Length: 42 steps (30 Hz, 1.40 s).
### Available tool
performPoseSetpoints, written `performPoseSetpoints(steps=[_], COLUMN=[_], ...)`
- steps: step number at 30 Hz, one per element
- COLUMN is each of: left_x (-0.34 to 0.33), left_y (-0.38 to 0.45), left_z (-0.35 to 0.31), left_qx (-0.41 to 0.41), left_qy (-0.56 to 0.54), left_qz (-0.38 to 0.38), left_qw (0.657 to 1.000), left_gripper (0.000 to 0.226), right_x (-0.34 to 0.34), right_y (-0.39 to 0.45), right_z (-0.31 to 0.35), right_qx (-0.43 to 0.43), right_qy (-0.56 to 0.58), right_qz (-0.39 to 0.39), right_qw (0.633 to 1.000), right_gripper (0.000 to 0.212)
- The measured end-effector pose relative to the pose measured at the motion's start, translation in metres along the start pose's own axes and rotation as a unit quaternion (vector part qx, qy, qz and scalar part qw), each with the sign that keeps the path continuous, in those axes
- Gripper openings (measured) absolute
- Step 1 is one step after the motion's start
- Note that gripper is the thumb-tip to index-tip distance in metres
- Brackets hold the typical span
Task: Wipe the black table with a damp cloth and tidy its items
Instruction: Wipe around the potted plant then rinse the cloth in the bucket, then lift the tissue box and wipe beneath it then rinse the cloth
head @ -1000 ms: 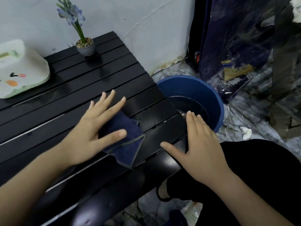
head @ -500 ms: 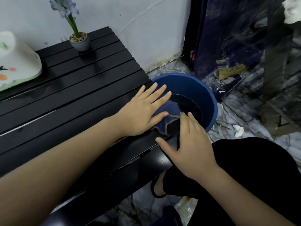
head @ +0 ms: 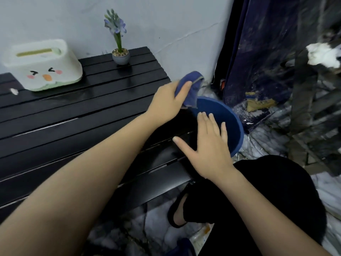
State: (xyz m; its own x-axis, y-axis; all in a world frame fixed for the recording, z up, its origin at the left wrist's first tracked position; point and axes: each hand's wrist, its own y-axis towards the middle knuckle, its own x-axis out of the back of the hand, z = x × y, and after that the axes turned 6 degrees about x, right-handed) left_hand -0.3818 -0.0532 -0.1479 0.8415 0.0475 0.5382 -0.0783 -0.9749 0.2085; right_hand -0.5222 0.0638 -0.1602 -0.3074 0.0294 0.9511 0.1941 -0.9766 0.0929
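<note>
at the table's right end, the left hand (head: 167, 102) grips a bunched blue cloth (head: 191, 89), lifted clear of the slats and hanging over the near rim of a blue bucket (head: 234, 126) that sits on the floor just beside the table (head: 73, 126). the cloth's lower end droops close to the bucket rim; whether it touches is hard to tell through the blur. the right hand (head: 207, 146) is open with fingers spread, palm down over the table's front right corner, its fingertips reaching across the bucket's edge. the black slats run bare from the hands back to the far edge, leaving wide room along the middle. toward the wall stand a white tissue box (head: 43, 65) with a little face on it, and a small potted flower (head: 120, 52) near the back right corner, well apart from each other. a small white scrap (head: 13, 91) lies just left of the box. dark curtain hangs to the right of the bucket.
</note>
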Motion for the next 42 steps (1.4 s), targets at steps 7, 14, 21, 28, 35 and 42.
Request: performPoseSetpoints(steps=[7,14,21,28,35,42], left_x=[0.158,0.302,0.386,0.405,0.383,0.365], left_y=[-0.051,-0.100,-0.078,-0.007,0.000,-0.031], left_z=[0.064,0.151,0.232,0.301,0.358,0.330], left_qx=[0.098,0.236,0.342,0.366,0.278,0.139], left_qy=[0.020,0.089,0.102,0.095,0.306,0.242], left_qz=[-0.123,-0.266,-0.385,-0.329,-0.162,-0.173], left_qw=[0.987,0.931,0.851,0.865,0.896,0.945], left_gripper=[0.042,0.046,0.050,0.067,0.055,0.032], right_x=[-0.012,-0.040,-0.064,-0.116,-0.144,-0.129], right_y=[0.064,0.161,0.265,0.329,0.339,0.330], right_z=[0.098,0.198,0.242,0.250,0.256,0.254], right_qx=[0.138,0.169,0.190,0.221,0.235,0.209], right_qy=[0.099,0.269,0.384,0.404,0.488,0.572], right_qz=[-0.004,0.038,0.060,0.085,0.047,-0.012], right_qw=[0.985,0.948,0.901,0.883,0.839,0.793], right_gripper=[0.069,0.051,0.079,0.116,0.087,0.085])
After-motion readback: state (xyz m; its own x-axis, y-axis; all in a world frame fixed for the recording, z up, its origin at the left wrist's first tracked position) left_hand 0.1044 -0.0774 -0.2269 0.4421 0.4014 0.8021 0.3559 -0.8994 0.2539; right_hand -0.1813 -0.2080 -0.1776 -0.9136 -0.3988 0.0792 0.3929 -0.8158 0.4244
